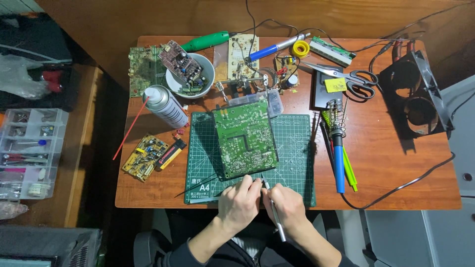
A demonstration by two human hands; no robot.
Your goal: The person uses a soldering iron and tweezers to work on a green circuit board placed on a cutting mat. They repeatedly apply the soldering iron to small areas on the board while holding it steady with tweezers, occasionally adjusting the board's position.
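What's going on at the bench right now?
A person works at the near edge of a large green circuit board lying on a green cutting mat. The right hand holds a slim metal tool, tip at the board's edge; the left hand is beside it. A blue-handled soldering iron rests to the right.

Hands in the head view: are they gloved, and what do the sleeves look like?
Both hands are bare, with no gloves: the left hand and the right hand. No rings or watch visible. Forearms are uncovered; dark sleeves sit pushed up near the elbows.
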